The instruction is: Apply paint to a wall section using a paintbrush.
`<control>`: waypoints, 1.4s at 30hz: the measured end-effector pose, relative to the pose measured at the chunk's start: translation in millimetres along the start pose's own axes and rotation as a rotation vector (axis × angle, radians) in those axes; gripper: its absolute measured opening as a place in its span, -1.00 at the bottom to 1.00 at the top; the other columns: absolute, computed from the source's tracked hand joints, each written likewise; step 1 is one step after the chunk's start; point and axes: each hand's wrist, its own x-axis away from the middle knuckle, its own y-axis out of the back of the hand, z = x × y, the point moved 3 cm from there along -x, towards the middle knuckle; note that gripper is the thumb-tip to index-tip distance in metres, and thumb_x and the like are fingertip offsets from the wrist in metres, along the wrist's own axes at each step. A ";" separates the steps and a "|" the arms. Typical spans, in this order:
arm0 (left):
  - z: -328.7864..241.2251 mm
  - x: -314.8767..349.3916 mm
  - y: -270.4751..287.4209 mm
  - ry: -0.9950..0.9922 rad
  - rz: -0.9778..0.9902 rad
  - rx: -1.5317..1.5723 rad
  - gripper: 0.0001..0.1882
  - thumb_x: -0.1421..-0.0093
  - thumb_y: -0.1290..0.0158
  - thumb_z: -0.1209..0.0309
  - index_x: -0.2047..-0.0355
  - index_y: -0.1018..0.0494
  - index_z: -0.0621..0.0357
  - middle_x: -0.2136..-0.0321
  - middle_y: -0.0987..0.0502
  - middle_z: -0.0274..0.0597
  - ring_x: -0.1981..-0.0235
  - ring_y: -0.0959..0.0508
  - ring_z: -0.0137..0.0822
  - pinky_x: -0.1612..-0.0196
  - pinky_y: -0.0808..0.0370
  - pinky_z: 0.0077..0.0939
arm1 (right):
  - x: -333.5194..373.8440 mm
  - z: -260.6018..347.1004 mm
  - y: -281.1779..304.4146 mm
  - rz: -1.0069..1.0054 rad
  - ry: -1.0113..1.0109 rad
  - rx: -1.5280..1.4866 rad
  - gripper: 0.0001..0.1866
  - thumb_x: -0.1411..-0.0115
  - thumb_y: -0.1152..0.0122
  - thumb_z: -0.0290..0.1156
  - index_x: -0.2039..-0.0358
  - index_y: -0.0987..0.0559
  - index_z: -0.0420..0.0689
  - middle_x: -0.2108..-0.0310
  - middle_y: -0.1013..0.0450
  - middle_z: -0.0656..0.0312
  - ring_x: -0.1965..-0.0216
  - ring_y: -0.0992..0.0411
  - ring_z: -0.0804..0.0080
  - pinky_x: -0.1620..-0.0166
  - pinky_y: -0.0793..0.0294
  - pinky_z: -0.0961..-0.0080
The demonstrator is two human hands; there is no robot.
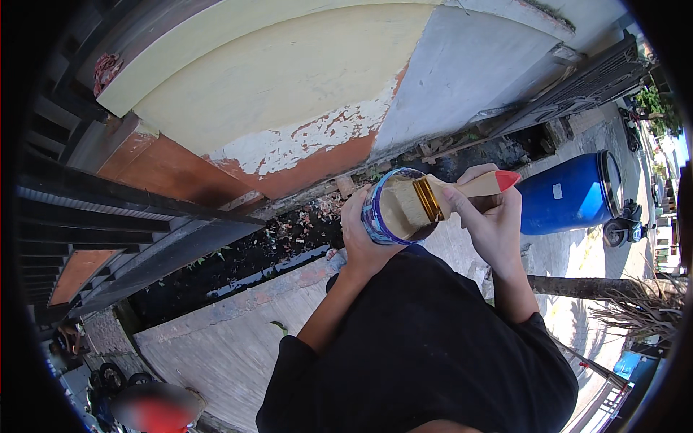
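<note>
My left hand [363,242] is wrapped round the side of a small paint can [374,215] with a blue and purple outside, holding it tilted in front of my chest. Beige paint [391,218] coats the inside. In my right hand [492,222] is a wide paintbrush [475,187], gripped by its pale wooden handle with a red tip. Its gold-coloured ferrule lies at the can's rim, and the bristles, covered in beige paint, are inside the opening. Whether they touch the inner wall I cannot tell.
Ahead stands a low wall [289,79], cream, white and orange-brown, with peeling patches. A dark drainage ditch [267,245] runs along its foot. A blue barrel [567,195] stands at the right, a dark metal gate [108,224] at the left. Paving [231,332] lies below me.
</note>
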 end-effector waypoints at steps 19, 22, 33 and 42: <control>10.9 11.3 -6.3 0.160 0.062 0.078 0.30 0.34 -0.66 0.20 -0.37 -0.14 0.24 -0.25 -0.38 0.14 -0.25 -0.40 0.18 -0.33 -0.31 0.05 | -2.4 -27.3 9.6 -0.036 -0.105 -0.248 -0.78 -0.29 -0.42 -0.49 0.19 -0.51 -0.23 0.47 -0.57 0.28 0.52 -0.49 0.68 0.50 -0.40 0.68; 13.4 11.3 -7.8 0.159 0.068 0.060 0.31 0.34 -0.67 0.18 -0.37 -0.14 0.25 -0.23 -0.39 0.12 -0.25 -0.40 0.14 -0.32 -0.31 0.02 | -2.6 -29.1 10.7 -0.036 -0.135 -0.269 -0.77 -0.28 -0.43 -0.49 0.17 -0.52 -0.23 0.45 -0.58 0.26 0.47 -0.52 0.66 0.48 -0.42 0.67; 21.7 12.7 -15.7 0.217 0.014 0.188 0.32 0.35 -0.69 0.21 -0.35 -0.13 0.30 -0.19 -0.42 0.13 -0.20 -0.48 0.03 -0.29 -0.38 -0.11 | -6.3 -64.8 19.0 0.076 -0.348 -0.898 -0.76 -0.44 -0.25 -0.35 0.08 -0.57 -0.30 0.24 -0.65 0.05 0.30 -0.68 0.38 0.20 -0.71 0.49; 16.4 2.5 -12.7 0.235 0.042 0.083 0.30 0.37 -0.67 0.32 -0.35 -0.13 0.29 -0.19 -0.39 0.10 -0.22 -0.47 0.01 -0.31 -0.38 -0.12 | -11.3 -54.2 59.5 0.195 -0.218 -0.484 -0.74 -0.23 -0.46 -0.53 0.10 -0.70 -0.36 0.21 -0.65 0.09 0.17 -0.67 0.35 0.04 -0.70 0.45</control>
